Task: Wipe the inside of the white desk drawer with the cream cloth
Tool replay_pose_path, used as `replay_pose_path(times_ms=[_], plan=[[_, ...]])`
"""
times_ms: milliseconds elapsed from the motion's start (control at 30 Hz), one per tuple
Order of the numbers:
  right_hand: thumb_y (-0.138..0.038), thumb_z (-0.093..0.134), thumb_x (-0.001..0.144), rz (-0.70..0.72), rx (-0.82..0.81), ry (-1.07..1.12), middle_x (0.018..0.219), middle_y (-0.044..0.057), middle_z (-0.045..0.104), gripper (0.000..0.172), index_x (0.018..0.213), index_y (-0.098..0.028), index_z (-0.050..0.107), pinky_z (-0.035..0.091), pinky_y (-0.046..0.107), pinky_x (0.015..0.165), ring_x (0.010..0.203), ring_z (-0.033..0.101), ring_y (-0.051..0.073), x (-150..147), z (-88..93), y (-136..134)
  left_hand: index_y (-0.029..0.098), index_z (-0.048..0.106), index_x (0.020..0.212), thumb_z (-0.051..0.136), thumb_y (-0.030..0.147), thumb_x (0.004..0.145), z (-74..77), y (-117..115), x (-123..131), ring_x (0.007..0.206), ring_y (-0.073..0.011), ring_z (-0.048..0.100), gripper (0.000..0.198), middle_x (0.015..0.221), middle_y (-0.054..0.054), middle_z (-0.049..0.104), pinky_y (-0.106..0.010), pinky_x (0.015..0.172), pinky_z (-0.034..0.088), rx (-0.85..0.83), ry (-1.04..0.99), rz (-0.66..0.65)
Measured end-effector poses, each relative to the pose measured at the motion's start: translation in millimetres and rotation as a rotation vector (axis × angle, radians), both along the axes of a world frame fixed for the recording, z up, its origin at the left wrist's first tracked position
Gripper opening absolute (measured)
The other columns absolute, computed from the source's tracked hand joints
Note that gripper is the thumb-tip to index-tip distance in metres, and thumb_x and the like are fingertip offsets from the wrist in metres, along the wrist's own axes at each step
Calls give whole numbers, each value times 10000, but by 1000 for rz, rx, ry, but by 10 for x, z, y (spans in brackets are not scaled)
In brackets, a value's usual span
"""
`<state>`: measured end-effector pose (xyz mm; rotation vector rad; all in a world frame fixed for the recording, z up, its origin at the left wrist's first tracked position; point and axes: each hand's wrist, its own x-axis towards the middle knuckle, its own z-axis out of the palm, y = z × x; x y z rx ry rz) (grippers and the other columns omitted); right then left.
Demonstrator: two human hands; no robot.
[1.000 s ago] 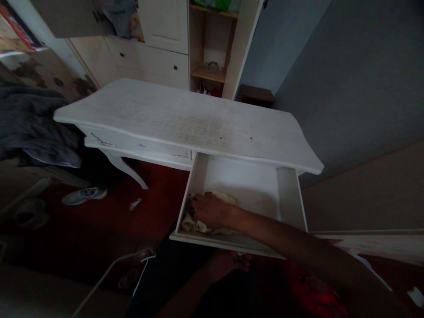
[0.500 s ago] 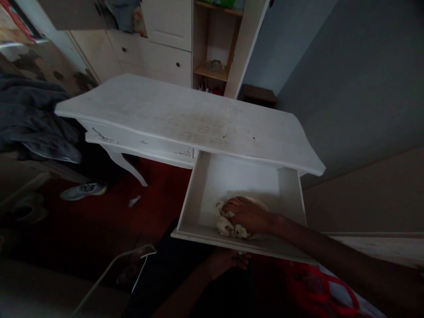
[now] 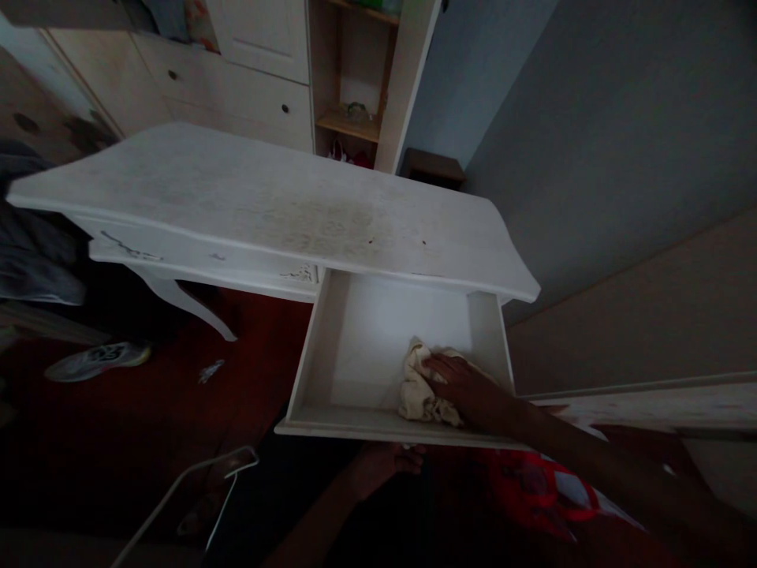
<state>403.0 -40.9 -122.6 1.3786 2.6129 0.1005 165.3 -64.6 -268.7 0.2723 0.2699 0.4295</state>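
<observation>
My right hand (image 3: 464, 386) presses down on a crumpled cream cloth (image 3: 417, 390) inside the pulled-out white drawer (image 3: 367, 363). Its fingers are bent over the cloth, which lies on the drawer floor toward the front right. Below the drawer's front edge, in shadow, is my left hand (image 3: 382, 467), its fingers curled near a small pale knob (image 3: 407, 447). The drawer belongs to a white desk (image 3: 248, 189) with a curved edge and dark smudges on its top.
Behind the desk stands a white cabinet (image 3: 260, 75) with an open shelf section. A sneaker (image 3: 98, 361) lies on the red floor at left, near a curved desk leg (image 3: 189, 304). A red and white bag (image 3: 541, 485) sits below the drawer at right.
My right hand has slid the cloth toward the drawer's right side. My left hand stays beneath the drawer front. The whole view has shifted, so the desk appears further left.
</observation>
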Motion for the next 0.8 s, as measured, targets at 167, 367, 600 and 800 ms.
replay_pose_path(times_ms=[167,367,600,800], plan=[[0,537,778,-126,135,-146,1523,169,330,737,1456,-252,395,434,475,991,1362,371,356,43,98,-78,114,733,923,755,379,755,39,21,-8,869,-243,671,315,997,-154,713,-400,806,501,19,3,-3],[2,526,798,-241,163,-206,1431,158,468,686,1423,-268,438,454,455,955,1273,482,326,42,96,-52,112,734,928,740,349,772,32,25,-26,890,-240,667,285,1024,-159,710,-389,815,498,44,4,-10],[-25,506,843,-412,166,-212,1449,161,435,658,1427,-317,424,430,553,926,1257,466,371,123,21,214,119,729,958,750,357,764,54,40,-23,887,-238,666,309,1018,-152,712,-385,806,497,39,-1,-17],[-58,457,878,-423,85,-144,1363,200,473,574,1426,-230,444,404,499,988,1248,443,341,288,179,646,132,736,946,763,393,748,66,38,-21,878,-236,669,329,1005,-140,717,-383,796,506,59,10,-2]])
